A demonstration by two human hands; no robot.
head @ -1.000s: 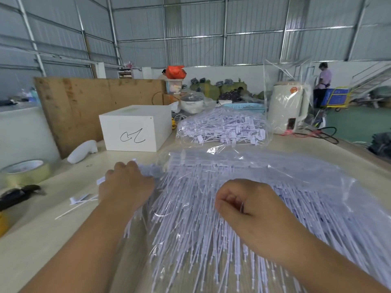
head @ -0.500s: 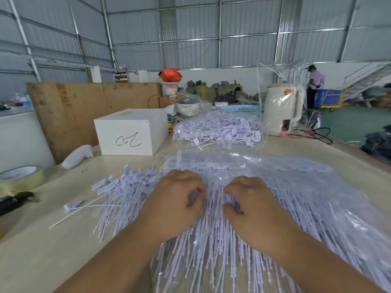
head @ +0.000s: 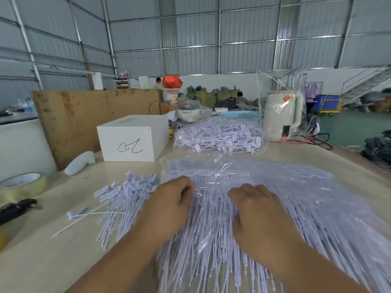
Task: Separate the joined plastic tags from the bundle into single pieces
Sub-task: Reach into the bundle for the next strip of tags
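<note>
While both hands (head: 213, 208) pinch bundle (head: 275, 208) tags, the box (head: 135, 140) scrawl stays unreadable.

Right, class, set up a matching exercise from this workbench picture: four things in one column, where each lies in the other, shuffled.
Things:
1. white box
2. tape roll
3. kettle
4. loose tags

Places:
A. table's far-left edge
B. just left of the left hand
C. far right, in clear plastic
D. before the wooden board

Pairs: 1-D, 2-A, 3-C, 4-B
</note>
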